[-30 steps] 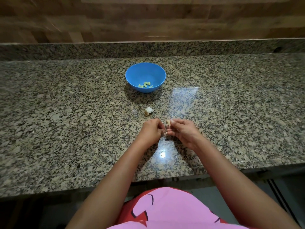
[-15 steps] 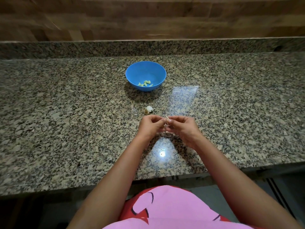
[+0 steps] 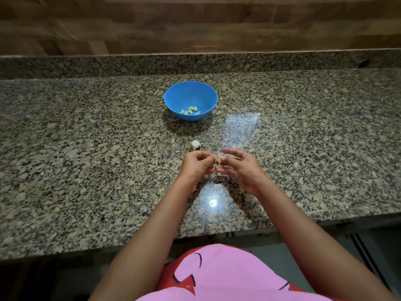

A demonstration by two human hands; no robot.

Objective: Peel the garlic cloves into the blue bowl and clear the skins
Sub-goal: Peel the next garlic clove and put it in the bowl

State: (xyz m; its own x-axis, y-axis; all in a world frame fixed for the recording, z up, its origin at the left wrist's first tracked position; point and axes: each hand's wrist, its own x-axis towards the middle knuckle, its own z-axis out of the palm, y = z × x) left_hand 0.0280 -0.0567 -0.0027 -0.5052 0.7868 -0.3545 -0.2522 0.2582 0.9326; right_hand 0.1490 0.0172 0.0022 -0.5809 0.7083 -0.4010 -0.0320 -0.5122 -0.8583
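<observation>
A blue bowl (image 3: 180, 96) stands on the granite counter, with several peeled pale green cloves (image 3: 190, 110) in its bottom. In front of it, my left hand (image 3: 195, 167) pinches a partly skinned garlic clove (image 3: 218, 159) at its fingertips, just above the counter. My right hand (image 3: 242, 169) is right beside the clove, blurred, its forefinger and thumb spread apart above and below it. A small remnant of the garlic bulb (image 3: 195, 144) lies on the counter just beyond my left hand. A scrap of skin (image 3: 221, 174) shows under my right hand.
The granite counter (image 3: 86, 159) runs wide to both sides, with a raised granite ledge and a wooden wall behind. Its front edge lies just below my forearms. A light glare spot sits on the stone between my wrists.
My right hand's fingers have spread away from the clove, which they pinched before. My left hand still holds the clove. Bowl and bulb remnant have not moved.
</observation>
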